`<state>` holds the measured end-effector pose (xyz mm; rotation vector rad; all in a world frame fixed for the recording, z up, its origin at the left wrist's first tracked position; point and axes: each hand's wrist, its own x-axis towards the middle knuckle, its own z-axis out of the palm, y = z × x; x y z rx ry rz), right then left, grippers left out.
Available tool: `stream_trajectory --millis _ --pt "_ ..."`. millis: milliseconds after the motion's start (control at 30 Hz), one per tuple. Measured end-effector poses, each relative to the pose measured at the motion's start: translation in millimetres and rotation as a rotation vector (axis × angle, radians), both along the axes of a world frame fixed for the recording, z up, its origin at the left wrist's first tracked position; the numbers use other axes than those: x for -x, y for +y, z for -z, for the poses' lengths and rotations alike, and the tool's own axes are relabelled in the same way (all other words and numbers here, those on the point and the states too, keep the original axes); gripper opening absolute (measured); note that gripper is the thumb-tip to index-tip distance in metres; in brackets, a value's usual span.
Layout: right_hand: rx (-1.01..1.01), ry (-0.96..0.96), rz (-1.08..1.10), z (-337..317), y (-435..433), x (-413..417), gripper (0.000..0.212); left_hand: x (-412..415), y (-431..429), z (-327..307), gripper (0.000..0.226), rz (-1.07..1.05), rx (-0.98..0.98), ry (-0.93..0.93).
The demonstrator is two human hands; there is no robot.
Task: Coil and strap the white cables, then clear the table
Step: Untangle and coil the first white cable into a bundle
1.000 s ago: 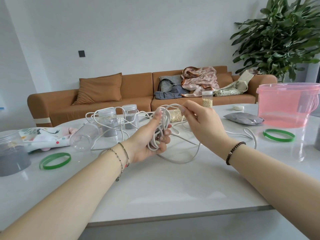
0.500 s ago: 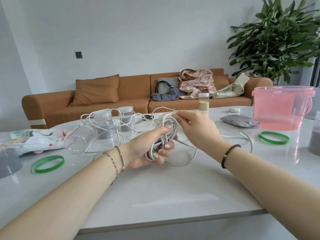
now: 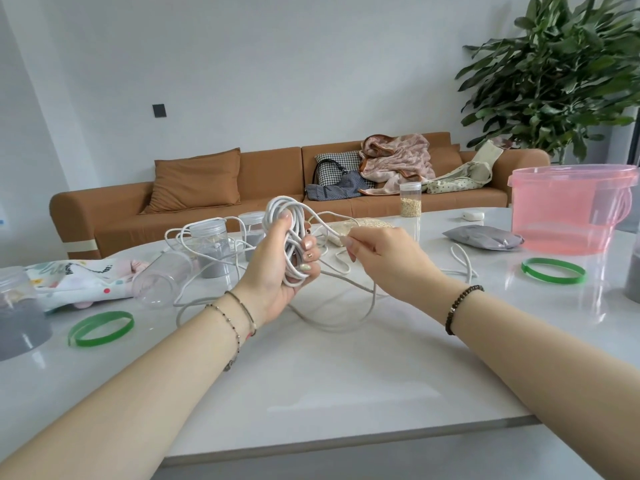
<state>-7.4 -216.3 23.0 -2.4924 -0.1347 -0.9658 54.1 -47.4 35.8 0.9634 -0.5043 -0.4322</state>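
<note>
The left hand (image 3: 273, 271) grips the coiled white plastic cable (image 3: 282, 210) as anchor; at its three o'clock, the right hand (image 3: 381, 252) pinches slack to feed a loop.

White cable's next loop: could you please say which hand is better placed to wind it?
Right: the right hand pinches the loose strand, free to wind; the left hand grips the coil.

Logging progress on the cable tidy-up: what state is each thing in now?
White cable: partly coiled, unstrapped, rest loose on table.
Left hand: grips the coiled part.
Right hand: pinches a loose strand.
Left green strap: flat, unused.
Right green strap: flat, unused.
Clear jar: on its side.
Oat jar: upright, lidded.
Pink bucket: upright.
</note>
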Motion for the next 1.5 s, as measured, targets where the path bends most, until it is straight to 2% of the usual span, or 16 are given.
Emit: stream_trajectory --millis 233,333,567,733,900,1033,1167,1267,1333,1400,1500 --pt "-0.046 -0.038 -0.037 3.3 -4.0 -2.6 0.035 3.1 -1.3 3.7 0.027 -0.142 -0.229 -0.152" --pt "-0.005 0.016 -0.098 6.0 -1.2 -3.3 0.035 6.8 -1.6 3.2 0.024 -0.107 -0.267 -0.209" --pt "0.051 0.096 -0.150 9.0 2.9 -2.8 0.033 5.8 -3.9 6.1 0.010 -0.065 -0.225 -0.274" --pt "0.055 0.062 -0.148 10.6 4.9 -2.1 0.029 1.0 -2.7 5.2 0.011 -0.260 -0.202 -0.349" --pt "0.040 0.033 -0.088 7.5 2.2 -2.0 0.039 -15.5 8.0 -8.8 0.003 -0.494 0.013 -0.209" --pt "0.046 0.096 -0.062 9.9 1.6 -2.9 0.041 -27.3 18.3 -13.9 0.006 -0.665 0.216 -0.039" --pt "0.143 0.238 0.209 6.1 -6.1 -2.3 0.035 -36.1 26.9 -15.3 0.017 -0.794 0.274 0.086" --pt "0.234 0.244 0.390 2.8 -12.5 1.3 0.035 -34.2 24.2 -14.0 0.025 -0.637 0.330 0.120" --pt "0.325 0.175 0.419 3.2 -16.5 0.1 0.031 -28.0 19.6 -13.5 0.026 -0.462 0.330 0.105" --pt "0.327 0.050 0.310 4.7 -17.3 -4.8 0.017 -21.6 17.0 -14.5 0.023 -0.313 0.299 0.094" --pt "0.147 -0.042 -0.019 8.2 -4.6 -8.5 0.010 -15.1 14.0 -13.7 0.015 -0.247 0.217 0.062"
